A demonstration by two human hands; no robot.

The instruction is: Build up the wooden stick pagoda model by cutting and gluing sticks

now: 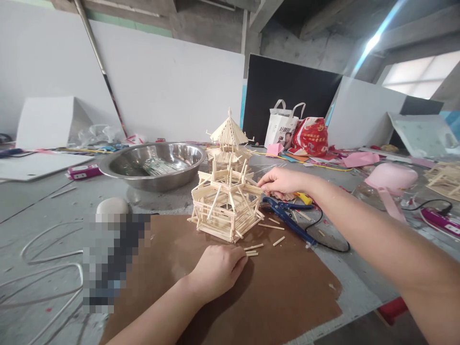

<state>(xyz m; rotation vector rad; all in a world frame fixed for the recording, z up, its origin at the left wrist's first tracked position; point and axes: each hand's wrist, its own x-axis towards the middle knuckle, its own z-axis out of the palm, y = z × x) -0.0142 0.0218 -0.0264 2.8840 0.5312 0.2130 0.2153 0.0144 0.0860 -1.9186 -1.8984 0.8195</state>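
A pavilion-like model of thin wooden sticks (227, 203) stands on a brown board (287, 292). My right hand (282, 182) reaches to its upper right corner, with the thumb and fingers pinched together. Whatever lies between those fingertips is too small to make out. My left hand (219, 268) rests curled on the board in front of the model. Its fingertips are hidden beneath it, right at the ends of a few short sticks (252, 254). More loose sticks (279, 241) lie right of the model. A blue tool (289, 220) sits below my right hand, a black cord beside it.
Behind the model stands another stick tower with a pointed roof (229, 132). A steel basin (154, 165) is at the back left, a pale round object (112, 207) nearer with white cable. A red bag (311, 136) and a pink object (391, 178) are at the right.
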